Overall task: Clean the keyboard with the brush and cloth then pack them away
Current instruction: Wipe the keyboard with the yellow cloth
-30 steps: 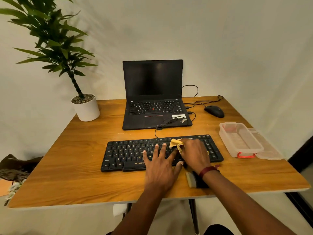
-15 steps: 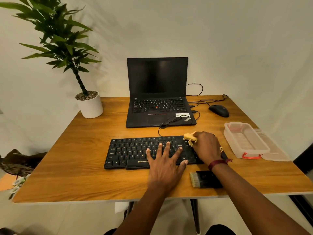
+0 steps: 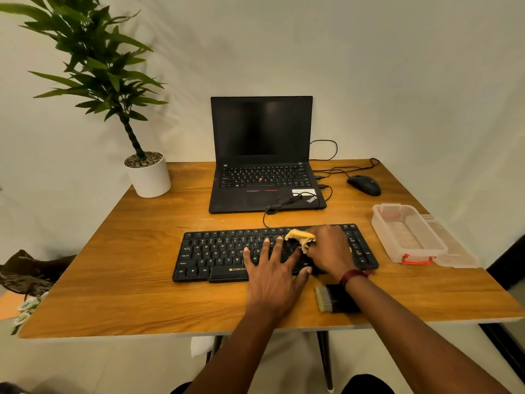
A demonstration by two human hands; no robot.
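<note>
Wiping well here likely means short, light strokes along the key rows, so the crumpled yellow cloth (image 3: 299, 236) lifts dust without snagging keycaps. The right hand (image 3: 331, 250) bunches that soft fabric in curled fingers over the right half of the flat black plastic keyboard (image 3: 216, 251), which lies at six o'clock from the wooden table's (image 3: 136, 280) middle. The left hand (image 3: 270, 280) lies flat, fingers spread on the keys, probably steadying it. A black-handled brush with pale bristles (image 3: 323, 298) rests at five o'clock from the keyboard. The clear rigid plastic box (image 3: 382, 233) stands open at three o'clock, with its lid (image 3: 457, 251) beside it.
</note>
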